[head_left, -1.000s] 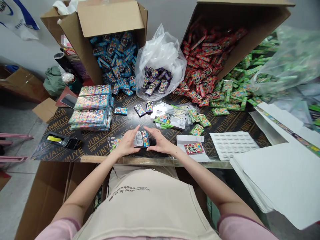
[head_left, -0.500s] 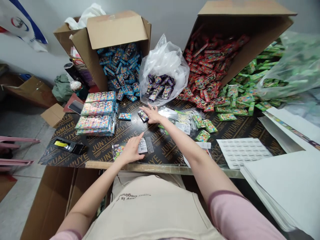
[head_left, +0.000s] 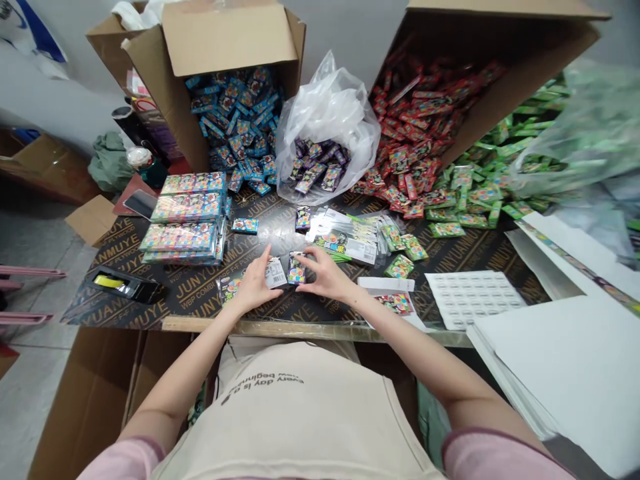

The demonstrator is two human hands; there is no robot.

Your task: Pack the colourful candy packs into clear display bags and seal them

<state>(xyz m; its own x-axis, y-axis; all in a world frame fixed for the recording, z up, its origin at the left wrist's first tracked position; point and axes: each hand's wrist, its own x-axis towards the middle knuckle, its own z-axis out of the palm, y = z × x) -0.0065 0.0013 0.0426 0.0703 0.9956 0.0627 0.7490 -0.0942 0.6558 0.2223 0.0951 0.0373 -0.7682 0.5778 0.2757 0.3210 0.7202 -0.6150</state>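
My left hand lies over a clear packet with a white label, fingers spread and thumb apart. Part of the packet's colourful print shows beyond the hand. My right hand grips a small purple-black candy box between thumb and fingers, upright beside the packet's right end. Another purple box lies farther back on the table, with a blue box to its left. Right of them is a fanned pile of clear printed packets with several green boxes beside it.
Stacked wrapped packs and a tape dispenser stand left. Behind are a carton of blue boxes, a plastic bag of purple boxes, a carton of red boxes and heaped green boxes. A sticker sheet lies right.
My right hand has drawn back toward my left hand, now with a purple box in it. Another purple box lies where it was. The view has shifted slightly.
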